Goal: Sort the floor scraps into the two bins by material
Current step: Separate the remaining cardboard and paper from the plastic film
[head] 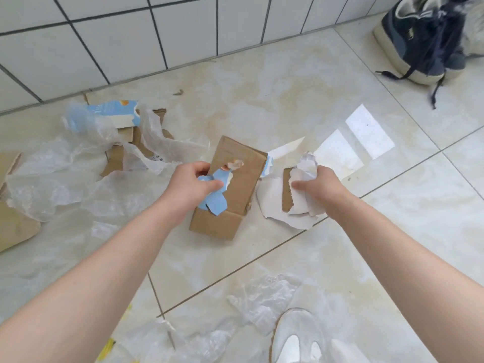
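Note:
My left hand (192,186) is closed on torn blue paper scraps (216,203), held over a brown cardboard piece (237,179) that lies on the tiled floor. My right hand (320,186) grips a crumpled bunch of white paper scraps (305,174), with more torn white paper (272,203) lying flat under it. A blue-and-white carton scrap (115,112) lies far left near the wall. Clear plastic film (60,176) is spread over the left floor, and more plastic film (264,297) lies near my feet. No bins are in view.
Brown cardboard pieces (14,229) lie at the far left edge. Dark sneakers (424,35) stand at the top right by the white tiled wall (117,35). A white shoe (298,336) shows at the bottom. A yellow scrap (107,349) sits bottom left.

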A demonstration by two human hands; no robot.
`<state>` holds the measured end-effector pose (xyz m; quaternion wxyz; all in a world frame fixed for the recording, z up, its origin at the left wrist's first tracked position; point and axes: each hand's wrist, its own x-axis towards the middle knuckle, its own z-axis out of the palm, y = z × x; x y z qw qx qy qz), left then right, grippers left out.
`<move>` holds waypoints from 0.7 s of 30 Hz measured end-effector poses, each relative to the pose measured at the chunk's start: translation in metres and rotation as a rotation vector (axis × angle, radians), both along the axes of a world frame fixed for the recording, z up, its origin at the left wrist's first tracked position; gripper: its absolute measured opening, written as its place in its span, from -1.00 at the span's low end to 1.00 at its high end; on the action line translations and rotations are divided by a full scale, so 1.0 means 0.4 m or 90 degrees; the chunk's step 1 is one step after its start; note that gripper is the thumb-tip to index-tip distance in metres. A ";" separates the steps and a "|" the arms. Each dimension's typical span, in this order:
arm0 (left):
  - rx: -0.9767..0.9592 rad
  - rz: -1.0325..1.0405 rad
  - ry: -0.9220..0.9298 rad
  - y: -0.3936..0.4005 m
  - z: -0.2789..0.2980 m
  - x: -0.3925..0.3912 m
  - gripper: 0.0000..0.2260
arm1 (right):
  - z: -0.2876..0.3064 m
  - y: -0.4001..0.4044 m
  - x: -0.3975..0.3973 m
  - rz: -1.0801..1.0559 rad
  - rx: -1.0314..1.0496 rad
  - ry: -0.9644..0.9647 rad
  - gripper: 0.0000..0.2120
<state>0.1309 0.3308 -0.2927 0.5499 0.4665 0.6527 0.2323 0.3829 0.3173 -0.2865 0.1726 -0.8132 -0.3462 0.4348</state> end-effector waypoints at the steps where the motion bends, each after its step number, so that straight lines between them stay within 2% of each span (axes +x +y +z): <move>1: 0.008 -0.037 0.020 0.022 -0.003 0.017 -0.84 | -0.003 0.000 0.004 0.003 -0.004 -0.001 -0.61; 5: 0.093 -0.230 0.141 0.100 -0.032 0.088 -0.84 | -0.007 0.002 0.022 0.046 -0.049 -0.034 -0.58; 9: 0.286 -0.566 0.411 0.168 -0.043 0.146 -0.75 | -0.026 -0.012 0.049 0.155 -0.124 -0.101 -0.63; 13: 0.221 -0.695 0.504 0.203 -0.062 0.192 -0.59 | -0.051 -0.041 0.072 0.229 -0.177 -0.177 -0.73; 15: 0.177 -0.740 0.538 0.197 -0.088 0.204 -0.52 | -0.060 -0.049 0.075 0.276 -0.180 -0.248 -0.80; 17: 0.163 -0.719 0.516 0.185 -0.107 0.201 -0.53 | -0.061 -0.059 0.070 0.329 -0.173 -0.321 -0.82; 21: 0.224 -0.573 0.482 0.150 -0.115 0.190 -0.68 | -0.070 -0.089 0.052 0.401 -0.142 -0.412 -0.62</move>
